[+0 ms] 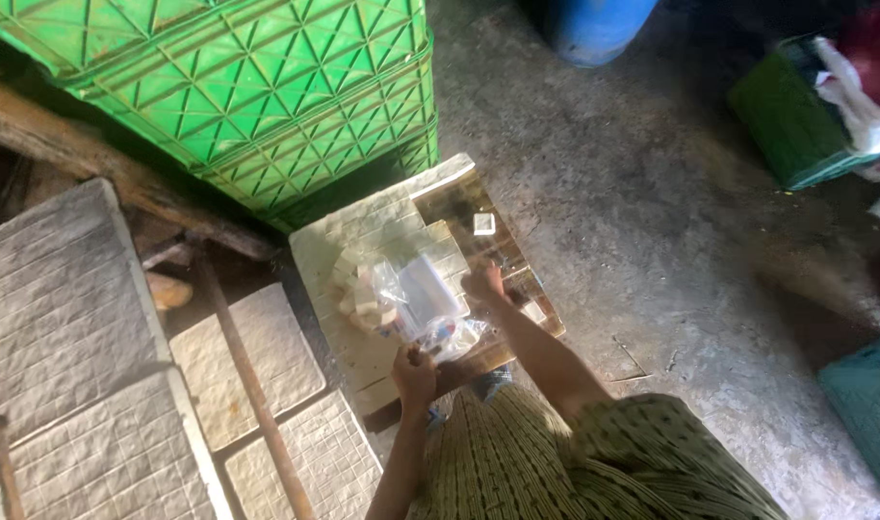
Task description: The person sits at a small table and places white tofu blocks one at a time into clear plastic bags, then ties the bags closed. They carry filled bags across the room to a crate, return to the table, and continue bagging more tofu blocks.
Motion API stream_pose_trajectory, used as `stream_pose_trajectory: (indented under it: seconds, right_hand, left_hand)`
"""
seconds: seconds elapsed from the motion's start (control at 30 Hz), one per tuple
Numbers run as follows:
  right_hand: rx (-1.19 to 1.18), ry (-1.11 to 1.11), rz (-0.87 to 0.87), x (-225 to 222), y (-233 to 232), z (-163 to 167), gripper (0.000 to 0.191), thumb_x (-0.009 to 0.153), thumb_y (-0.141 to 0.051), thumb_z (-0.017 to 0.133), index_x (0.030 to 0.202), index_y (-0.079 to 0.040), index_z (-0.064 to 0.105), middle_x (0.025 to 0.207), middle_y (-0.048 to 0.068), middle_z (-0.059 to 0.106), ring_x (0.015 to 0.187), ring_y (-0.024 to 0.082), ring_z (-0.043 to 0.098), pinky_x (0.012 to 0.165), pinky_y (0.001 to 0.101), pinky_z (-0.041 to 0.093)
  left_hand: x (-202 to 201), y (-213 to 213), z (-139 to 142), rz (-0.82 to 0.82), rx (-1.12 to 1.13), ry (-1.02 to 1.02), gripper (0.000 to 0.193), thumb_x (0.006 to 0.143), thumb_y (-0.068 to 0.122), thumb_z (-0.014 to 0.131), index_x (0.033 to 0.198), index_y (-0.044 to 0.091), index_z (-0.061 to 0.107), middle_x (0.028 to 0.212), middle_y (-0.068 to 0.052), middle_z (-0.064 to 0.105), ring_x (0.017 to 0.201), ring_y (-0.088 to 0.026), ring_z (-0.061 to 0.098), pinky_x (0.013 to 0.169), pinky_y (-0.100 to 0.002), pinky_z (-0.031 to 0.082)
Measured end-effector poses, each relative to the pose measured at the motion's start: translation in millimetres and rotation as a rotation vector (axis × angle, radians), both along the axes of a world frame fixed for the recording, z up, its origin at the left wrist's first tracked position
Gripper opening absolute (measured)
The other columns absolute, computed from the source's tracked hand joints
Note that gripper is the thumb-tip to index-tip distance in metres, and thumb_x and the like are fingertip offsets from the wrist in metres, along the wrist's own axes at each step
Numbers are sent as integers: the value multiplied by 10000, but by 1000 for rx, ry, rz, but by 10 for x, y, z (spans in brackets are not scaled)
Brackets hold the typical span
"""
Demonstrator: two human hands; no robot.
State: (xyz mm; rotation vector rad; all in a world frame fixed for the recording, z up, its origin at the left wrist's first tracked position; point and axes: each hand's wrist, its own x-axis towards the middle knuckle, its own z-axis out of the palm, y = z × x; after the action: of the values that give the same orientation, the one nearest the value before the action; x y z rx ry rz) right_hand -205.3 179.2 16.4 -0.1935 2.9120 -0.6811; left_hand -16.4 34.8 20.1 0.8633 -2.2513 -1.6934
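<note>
Left hand (414, 371) is gripping the clear plastic bag (416, 303) of tofu cubes at the wooden board's (531, 289) near edge; right hand (483, 282), grip unclear, is touching its far side beside green crates (267, 96).

The hands' grips blur; blue barrel (594, 27) is cut off.

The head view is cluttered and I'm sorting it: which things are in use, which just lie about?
In use:
left hand
right hand
clear plastic bag
pale cut blocks
wooden board

Lying about:
green crates
blue barrel
grey scored slabs
</note>
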Motion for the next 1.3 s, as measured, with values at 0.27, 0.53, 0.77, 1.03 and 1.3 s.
stream_pose_trajectory:
  seconds: [0.27,0.53,0.77,1.03,1.3]
  right_hand:
    - [-349,-92,-420,-91,-348,-134,672,767,-258,772,1346,-107,467,1324,194,617,1203,419,629,1019,481,509]
    - [-569,-210,-450,-329,67,-134,1046,597,-263,889,1473,-108,337,1225,155,589,1109,320,601,946,452,526]
    - [-154,-168,-418,-254,-65,58,722,860,-562,752,1328,-53,543,1410,177,535,1352,370,460,1129,479,429]
    - [-422,-169,-501,-67,-459,191,760,855,-469,702,1447,-75,433,1304,219,619,1184,372,604,1004,498,498]
    - [-1763,-876,-168,87,428,239,705,1002,-334,828,1539,-39,479,1170,115,561,953,215,499,847,376,424]
  left_hand:
    - [105,-81,40,54,208,-49,61,860,6,659,885,2,603,729,-62,593,574,-130,613,480,-298,541]
    - [139,-131,24,50,249,-70,106,880,26,678,951,-7,607,824,-90,622,596,-144,665,508,-283,548]
    - [191,-84,32,-54,-26,-107,461,782,56,706,1229,28,598,990,-57,561,862,-184,582,723,-355,533]
    - [168,-53,-167,-163,273,-339,319,959,289,707,1116,12,684,859,-120,598,713,-189,527,581,-304,438]
    - [189,-197,-184,-67,291,-164,288,965,236,641,1143,11,665,944,-51,669,818,-192,660,633,-351,566]
